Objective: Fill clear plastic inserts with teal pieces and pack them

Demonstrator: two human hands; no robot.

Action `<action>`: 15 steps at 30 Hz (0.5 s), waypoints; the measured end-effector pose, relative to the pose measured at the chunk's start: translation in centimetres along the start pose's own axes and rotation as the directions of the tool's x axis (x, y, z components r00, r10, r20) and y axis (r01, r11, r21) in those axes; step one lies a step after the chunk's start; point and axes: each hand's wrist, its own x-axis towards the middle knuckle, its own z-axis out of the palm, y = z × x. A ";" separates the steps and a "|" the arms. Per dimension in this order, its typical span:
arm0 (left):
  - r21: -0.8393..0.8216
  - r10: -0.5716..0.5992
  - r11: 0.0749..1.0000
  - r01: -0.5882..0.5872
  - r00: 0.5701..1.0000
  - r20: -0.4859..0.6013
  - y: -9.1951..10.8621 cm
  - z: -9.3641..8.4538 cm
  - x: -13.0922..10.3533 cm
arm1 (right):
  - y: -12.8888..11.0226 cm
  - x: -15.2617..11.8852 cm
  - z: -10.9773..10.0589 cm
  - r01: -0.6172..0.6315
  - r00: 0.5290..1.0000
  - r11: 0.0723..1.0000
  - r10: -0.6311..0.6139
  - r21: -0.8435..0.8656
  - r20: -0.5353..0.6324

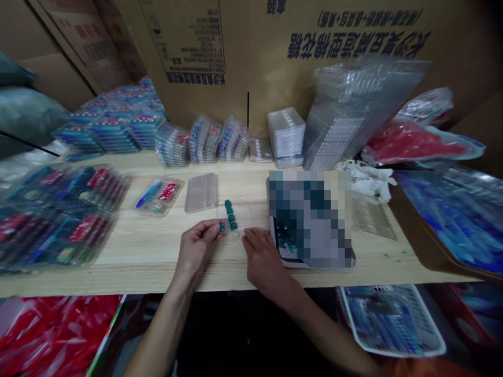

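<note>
My left hand (198,246) pinches a small green square piece (222,226) between thumb and fingertips. Just right of it, several green pieces (231,215) form a column on a clear plastic sheet or tray (244,207), whose exact shape is hard to make out. My right hand (262,257) rests at the near right of this column, fingers loosely extended, with nothing visible in them. A clear plastic case (201,192) lies behind the column. Farther left sits a filled clear pack (159,197) with a blue item and a red piece.
A white-edged tray (314,263), partly pixelated, stands right of my right hand. Filled packs (84,230) cover the left side. Stacked clear trays (334,120) and white cases (286,133) line the back. A cardboard box (424,246) and a white basket (404,350) are at right.
</note>
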 end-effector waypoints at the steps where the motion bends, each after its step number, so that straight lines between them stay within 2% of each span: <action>1: 0.131 0.088 0.987 -0.092 0.996 0.033 -0.2 -0.2 0.4 | -0.2 -0.1 0.5 -0.002 0.999 1.000 0.003 -0.027 0.052; 2: 0.252 0.178 0.948 -0.194 0.980 0.087 -0.3 -0.4 0.7 | -0.3 -0.2 0.9 0.000 0.996 0.999 0.004 -0.043 0.091; 4: 0.420 0.309 0.823 -0.384 0.921 0.236 -0.6 -0.3 1.0 | -0.5 -0.2 1.3 0.000 0.991 0.998 0.007 -0.055 0.131; 6: 0.482 0.348 0.715 -0.507 0.856 0.383 -0.8 0.0 1.2 | -0.6 -0.2 1.3 0.000 0.989 0.999 0.007 -0.049 0.146; 8: 0.488 0.324 0.673 -0.556 0.814 0.482 -0.9 0.2 1.3 | -0.5 -0.1 1.2 0.000 0.988 1.000 0.005 -0.029 0.153; 11: 0.459 0.262 0.717 -0.524 0.813 0.519 -1.1 0.0 1.4 | -0.3 0.0 1.2 -0.011 0.990 1.000 0.011 -0.002 0.144; 15: 0.428 0.260 0.773 -0.468 0.849 0.460 -1.7 -0.2 1.0 | -0.3 -0.1 1.4 -0.018 0.995 1.000 0.017 0.000 0.102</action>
